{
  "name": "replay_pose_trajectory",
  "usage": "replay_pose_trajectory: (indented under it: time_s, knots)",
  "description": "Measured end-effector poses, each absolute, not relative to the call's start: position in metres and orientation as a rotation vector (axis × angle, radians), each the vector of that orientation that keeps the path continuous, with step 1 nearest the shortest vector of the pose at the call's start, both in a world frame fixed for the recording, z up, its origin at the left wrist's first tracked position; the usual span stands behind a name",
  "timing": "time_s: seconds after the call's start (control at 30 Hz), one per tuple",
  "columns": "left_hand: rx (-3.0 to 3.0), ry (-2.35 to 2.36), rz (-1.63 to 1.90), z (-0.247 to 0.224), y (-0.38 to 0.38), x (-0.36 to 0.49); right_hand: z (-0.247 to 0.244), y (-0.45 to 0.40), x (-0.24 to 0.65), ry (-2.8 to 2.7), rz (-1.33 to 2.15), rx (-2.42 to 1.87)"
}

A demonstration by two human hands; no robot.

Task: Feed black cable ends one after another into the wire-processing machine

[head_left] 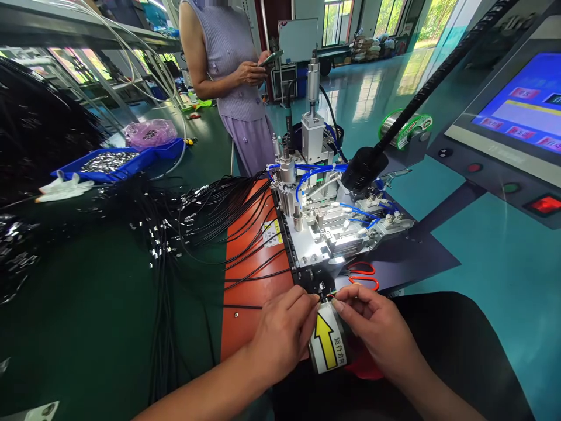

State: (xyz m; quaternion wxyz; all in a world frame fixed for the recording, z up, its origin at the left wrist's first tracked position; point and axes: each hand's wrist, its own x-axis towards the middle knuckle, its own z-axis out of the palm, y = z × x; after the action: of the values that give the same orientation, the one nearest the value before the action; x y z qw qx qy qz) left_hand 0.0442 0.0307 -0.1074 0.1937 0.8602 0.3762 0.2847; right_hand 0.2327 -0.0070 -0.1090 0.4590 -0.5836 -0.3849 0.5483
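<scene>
My left hand (pixel 287 324) is closed in a pinch on the end of a black cable (pixel 243 306), which runs in from the left behind my fingers. Close beside it, my right hand (pixel 377 327) pinches the thin coloured wires (pixel 332 294) at that cable end. Both hands are just above a cylinder with a white label and yellow arrow (pixel 325 342), at the near end of the machine (pixel 333 216). Several more black cables lie across the orange plate (pixel 258 280) into the machine's edge. My fingertips partly hide the wire ends.
Red-handled scissors (pixel 364 280) lie right of the machine. A control panel with a screen (pixel 521 111) and a solder spool (pixel 405 128) stand further right. Cable bundles (pixel 162 245), a blue tray of metal parts (pixel 109 161) and a white glove (pixel 65 188) lie left. A person (pixel 232 70) stands behind, holding a phone.
</scene>
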Motion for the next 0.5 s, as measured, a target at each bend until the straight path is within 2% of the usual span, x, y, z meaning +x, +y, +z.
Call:
replay_pose_trajectory:
  time_s: [0.1,0.3,0.5]
  knots:
    - [2.407,1.049,0.818,-0.108,0.031,0.044,-0.108,-0.005,0.233,-0.967,1.329,-1.455]
    - [2.372,1.066,0.851,-0.106,0.03,0.044,-0.109,-0.008,0.228,-1.197,0.98,-1.553]
    - [2.304,1.109,0.847,-0.103,0.029,0.042,-0.117,-0.013,0.205,-1.213,0.787,-1.482]
